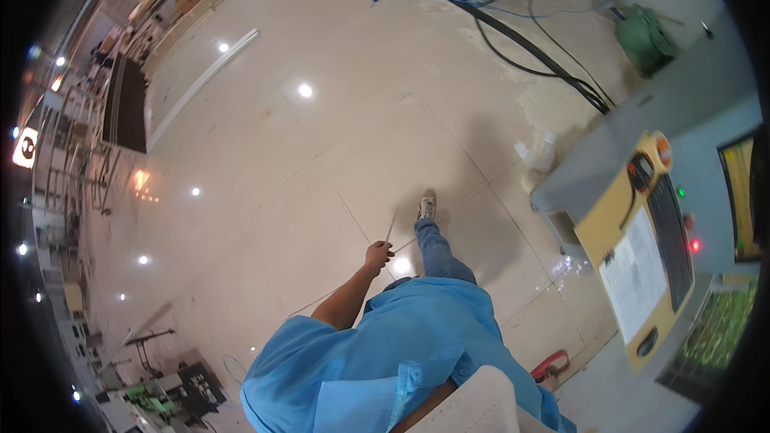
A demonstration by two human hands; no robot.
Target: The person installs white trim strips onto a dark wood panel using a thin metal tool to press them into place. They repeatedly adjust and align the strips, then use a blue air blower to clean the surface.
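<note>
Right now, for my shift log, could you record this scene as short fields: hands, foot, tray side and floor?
Left hand: closed around a thin grey rod
Right hand: cannot be made out; a red looped object shows beside the blue cloth shirt
Foot: one patterned sneaker on the glossy beige tiled floor
Tray side, right: flat tan tray bearing a white paper sheet and a long black keyboard
Floor, upper right: thick black cable, rumpled green bundle
</note>
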